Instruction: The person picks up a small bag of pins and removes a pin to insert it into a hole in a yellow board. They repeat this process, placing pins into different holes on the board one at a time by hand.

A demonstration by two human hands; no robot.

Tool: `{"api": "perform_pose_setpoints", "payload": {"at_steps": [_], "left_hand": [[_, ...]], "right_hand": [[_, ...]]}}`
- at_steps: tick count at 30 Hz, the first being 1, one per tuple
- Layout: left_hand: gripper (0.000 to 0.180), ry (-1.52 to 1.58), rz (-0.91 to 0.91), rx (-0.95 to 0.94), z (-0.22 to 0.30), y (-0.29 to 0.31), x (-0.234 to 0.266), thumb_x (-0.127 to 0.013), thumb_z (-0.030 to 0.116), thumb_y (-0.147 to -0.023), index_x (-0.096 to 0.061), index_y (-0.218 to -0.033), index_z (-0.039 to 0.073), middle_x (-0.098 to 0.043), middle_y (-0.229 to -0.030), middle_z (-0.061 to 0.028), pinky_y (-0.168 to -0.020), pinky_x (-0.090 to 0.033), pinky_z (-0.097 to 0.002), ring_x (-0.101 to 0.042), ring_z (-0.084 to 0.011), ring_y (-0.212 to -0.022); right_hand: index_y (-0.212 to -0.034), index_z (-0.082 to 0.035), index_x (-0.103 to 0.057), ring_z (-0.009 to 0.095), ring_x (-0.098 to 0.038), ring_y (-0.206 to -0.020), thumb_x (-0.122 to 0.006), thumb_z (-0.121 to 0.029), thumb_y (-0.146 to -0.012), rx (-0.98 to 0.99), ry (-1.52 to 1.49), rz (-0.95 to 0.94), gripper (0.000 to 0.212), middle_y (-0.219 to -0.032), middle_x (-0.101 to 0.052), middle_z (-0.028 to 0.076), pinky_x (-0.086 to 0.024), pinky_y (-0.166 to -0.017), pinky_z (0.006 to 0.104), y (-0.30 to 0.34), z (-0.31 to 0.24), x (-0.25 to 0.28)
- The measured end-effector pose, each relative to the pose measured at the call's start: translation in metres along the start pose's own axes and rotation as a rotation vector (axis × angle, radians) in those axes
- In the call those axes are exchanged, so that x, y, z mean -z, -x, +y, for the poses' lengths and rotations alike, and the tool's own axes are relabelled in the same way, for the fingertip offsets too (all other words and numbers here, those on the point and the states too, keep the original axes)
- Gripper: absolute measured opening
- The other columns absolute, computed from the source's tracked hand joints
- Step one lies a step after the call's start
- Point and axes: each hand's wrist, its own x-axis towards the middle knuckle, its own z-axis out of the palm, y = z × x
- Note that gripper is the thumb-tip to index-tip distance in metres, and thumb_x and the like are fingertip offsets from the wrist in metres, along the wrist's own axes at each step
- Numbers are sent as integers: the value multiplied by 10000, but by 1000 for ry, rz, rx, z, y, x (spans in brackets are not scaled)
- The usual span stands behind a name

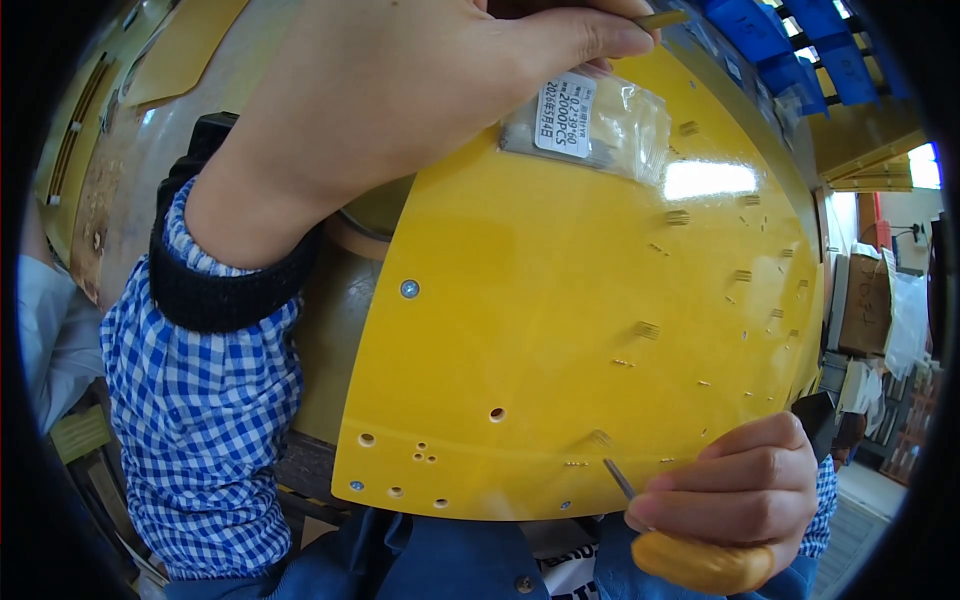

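My left hand (430, 90) reaches over the far part of a glossy yellow board (500, 300). Its thumb and fingers pinch a narrow brass-coloured piece, whose kind I cannot make out. A clear plastic bag (640, 125) of thin grey pins with a white label lies just below this hand. My right hand (735, 490) is closed around a thin metal rod (620, 480), pointing at a small cluster of fine pins (600, 438) near the board's front edge. A rounded orange-yellow shape (700, 563), either a finger cover or a handle, shows under the right fingers.
Several pin clusters (647, 329) and rows of tiny holes cover the board's right half. Screws (409, 289) and larger holes (497, 414) are at its left. Blue bins (755, 40) stand far right, a cardboard box (865, 300) beyond. Another person's pale sleeve (60, 320) shows at left.
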Motion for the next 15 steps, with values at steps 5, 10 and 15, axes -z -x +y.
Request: {"api": "perform_pose_setpoints", "payload": {"at_steps": [5,10,15], "left_hand": [[138,2,-5,-11,4,-5,0,-651,-39,-815,-675,-948,-70,-676,-815,-98,-652,-481,-201,-614,-103,-709],[134,-2,-5,-9,7,-3,1,-653,-34,-817,-677,-944,-67,-676,-813,-98,-655,-486,-203,-617,-104,-709],[130,10,-11,3,4,0,-1,-657,-27,-817,-678,-940,-64,-675,-811,-95,-657,-489,-204,-620,-104,-709]], "right_hand": [[-835,-154,-658,75,-608,-695,-673,-126,-756,-97,-61,-24,85,-885,-692,-24,-414,-601,207,-3,-1,8],[-822,-156,-648,82,-643,-728,-625,-91,-786,119,45,-67,78,-890,-686,-22,-438,-633,198,-3,4,9],[-801,-148,-637,89,-659,-724,-621,-87,-778,180,15,-40,67,-883,-681,-16,-446,-641,191,3,11,3]]}}
